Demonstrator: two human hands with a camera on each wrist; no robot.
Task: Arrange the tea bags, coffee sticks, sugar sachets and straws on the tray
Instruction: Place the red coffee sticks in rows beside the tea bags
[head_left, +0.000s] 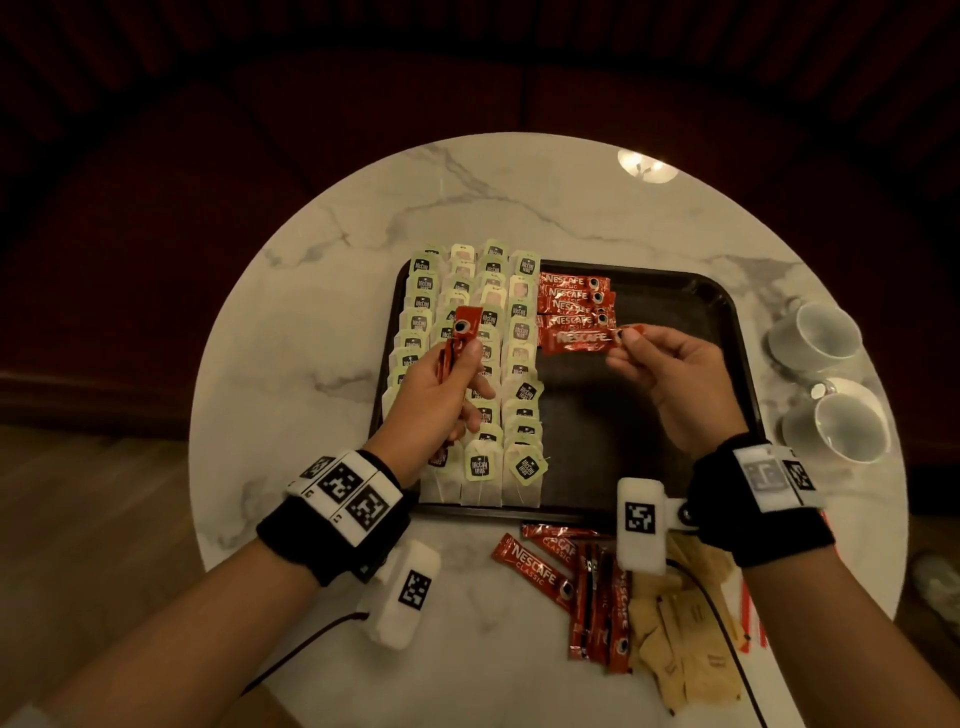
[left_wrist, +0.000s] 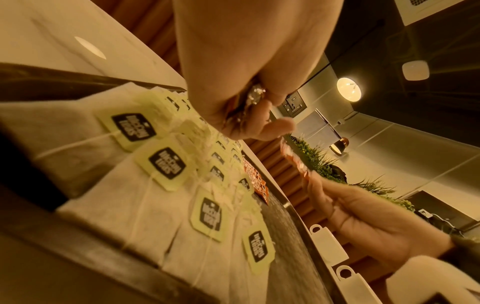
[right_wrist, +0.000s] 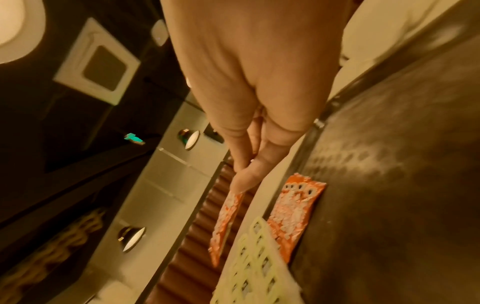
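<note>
A black tray (head_left: 649, 415) lies on the round marble table. Rows of green-tagged tea bags (head_left: 488, 364) fill its left part, and several red coffee sticks (head_left: 574, 301) lie stacked at its far middle. Above the tea bags my left hand (head_left: 465, 358) grips a bundle of coffee sticks (head_left: 457, 338), also seen in its fist (left_wrist: 255, 95). My right hand (head_left: 628, 340) pinches the right end of one coffee stick (head_left: 579, 340), held level just in front of the stack; its fingertips (right_wrist: 244, 174) hold that stick (right_wrist: 226, 222) above the tray (right_wrist: 389, 185).
Loose coffee sticks (head_left: 587, 582), brown sugar sachets (head_left: 680, 649) and red straws (head_left: 748, 613) lie on the table in front of the tray. Two white cups (head_left: 815, 332) (head_left: 841, 426) stand to the right. The tray's right half is bare. Dark floor surrounds the table.
</note>
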